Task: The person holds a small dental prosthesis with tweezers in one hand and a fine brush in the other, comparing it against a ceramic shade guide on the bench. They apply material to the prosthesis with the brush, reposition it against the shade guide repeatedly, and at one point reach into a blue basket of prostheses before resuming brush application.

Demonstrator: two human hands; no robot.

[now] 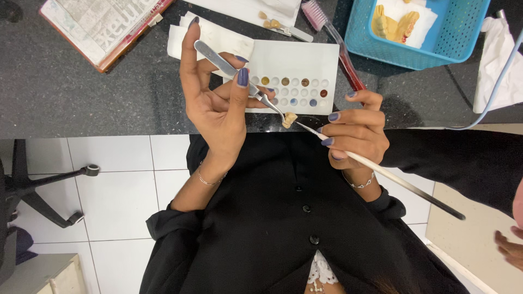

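Observation:
My left hand (215,103) grips silver tweezers (235,73) whose tips pinch a small cream tooth-shaped piece (289,120) above the counter's front edge. My right hand (357,130) holds a thin brush (381,171) with a long dark-ended handle, its tip touching that piece. Just behind both hands lies a white palette (305,60) with several small wells of brown, blue and red colour.
On the dark counter (65,92) there are a blue basket (419,38) with yellow dental casts on tissue, a pink-handled toothbrush (332,38), an open book (101,27) at the left and white tissue (498,60) at the right. A chair base (49,190) stands on the tiled floor. Another person's fingers (512,247) show at the right edge.

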